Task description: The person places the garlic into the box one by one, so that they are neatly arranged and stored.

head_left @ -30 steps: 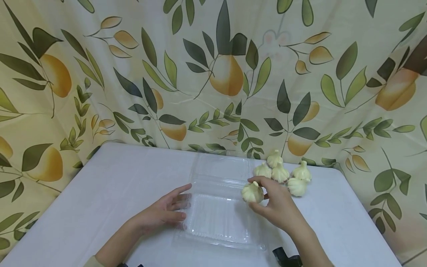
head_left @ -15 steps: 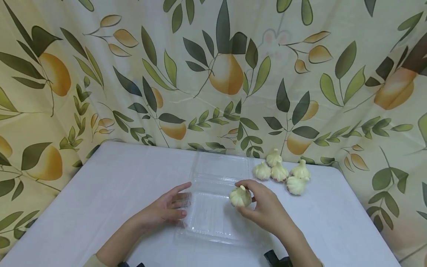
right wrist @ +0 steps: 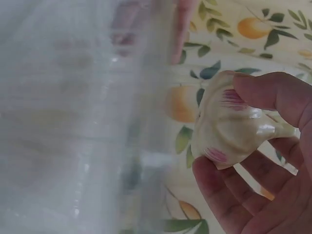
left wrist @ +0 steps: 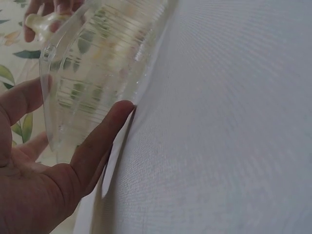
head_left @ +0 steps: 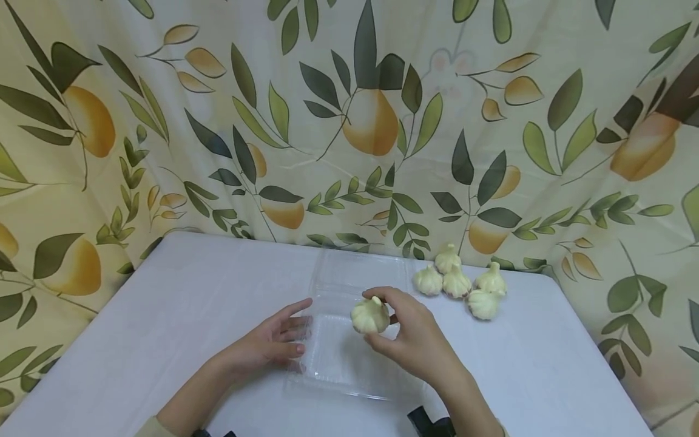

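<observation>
My right hand [head_left: 409, 331] pinches a garlic bulb [head_left: 369, 315] between thumb and fingers, above the clear plastic clamshell box [head_left: 349, 364]. In the right wrist view the bulb [right wrist: 229, 124] is cream with pink streaks, its stem pointing toward the palm. The box lies open on the table, lid side toward the back. My left hand [head_left: 262, 346] rests at the box's left side, fingers spread and fairly straight. The left wrist view has the left hand [left wrist: 53, 165] against the box wall [left wrist: 83, 92]; its thumb lies along the lower edge by the tabletop.
Several more garlic bulbs [head_left: 455, 281] sit in a cluster at the back right of the white table [head_left: 218, 285]. A curtain [head_left: 327, 121] printed with fruit and leaves hangs behind the table's far edge. Black wrist devices [head_left: 431, 423] show near the bottom edge.
My right hand has carried the garlic bulb leftward, from the box's right edge to over its middle. The left hand has stayed in place at the box's left side.
</observation>
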Motion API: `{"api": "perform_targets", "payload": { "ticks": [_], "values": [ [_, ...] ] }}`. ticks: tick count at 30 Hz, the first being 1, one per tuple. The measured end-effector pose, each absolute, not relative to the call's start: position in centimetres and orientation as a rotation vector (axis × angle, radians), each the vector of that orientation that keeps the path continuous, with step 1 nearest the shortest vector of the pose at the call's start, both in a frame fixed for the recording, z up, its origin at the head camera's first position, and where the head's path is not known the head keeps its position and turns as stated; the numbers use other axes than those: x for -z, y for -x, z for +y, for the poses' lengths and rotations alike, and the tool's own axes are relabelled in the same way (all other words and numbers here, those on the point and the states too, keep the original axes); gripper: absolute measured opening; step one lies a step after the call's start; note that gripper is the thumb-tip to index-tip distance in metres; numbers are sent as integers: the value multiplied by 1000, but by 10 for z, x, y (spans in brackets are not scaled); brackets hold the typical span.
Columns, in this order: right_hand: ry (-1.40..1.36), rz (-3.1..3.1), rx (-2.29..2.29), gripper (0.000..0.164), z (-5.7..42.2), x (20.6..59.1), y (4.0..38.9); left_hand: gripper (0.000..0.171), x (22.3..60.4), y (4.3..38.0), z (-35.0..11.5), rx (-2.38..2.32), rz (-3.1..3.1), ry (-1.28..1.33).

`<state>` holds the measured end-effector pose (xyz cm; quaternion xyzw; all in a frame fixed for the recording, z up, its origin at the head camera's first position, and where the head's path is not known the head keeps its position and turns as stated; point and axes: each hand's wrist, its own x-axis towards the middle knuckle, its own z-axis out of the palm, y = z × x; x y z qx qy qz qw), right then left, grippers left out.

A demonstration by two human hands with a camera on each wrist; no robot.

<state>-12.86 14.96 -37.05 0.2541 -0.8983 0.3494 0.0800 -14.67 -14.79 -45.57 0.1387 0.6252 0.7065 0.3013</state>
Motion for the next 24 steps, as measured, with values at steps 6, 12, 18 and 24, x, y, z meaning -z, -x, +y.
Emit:
{"api": "perform_targets", "payload": {
  "ticks": [6,12,18,24],
  "values": [
    [-809,-2720,-1040,55,139,383,124,85,453,144,-148,-1868,1652,-349],
    [-812,-2768,-993,57,130,394,124,86,452,145,-148,-1870,1665,-364],
    [-846,-2803,-975,56,122,406,123,85,454,146,-147,-1870,1664,-377],
    [-895,-2823,-1076,55,117,418,125,86,458,147,-146,-1871,1668,-359]
  ]
}}
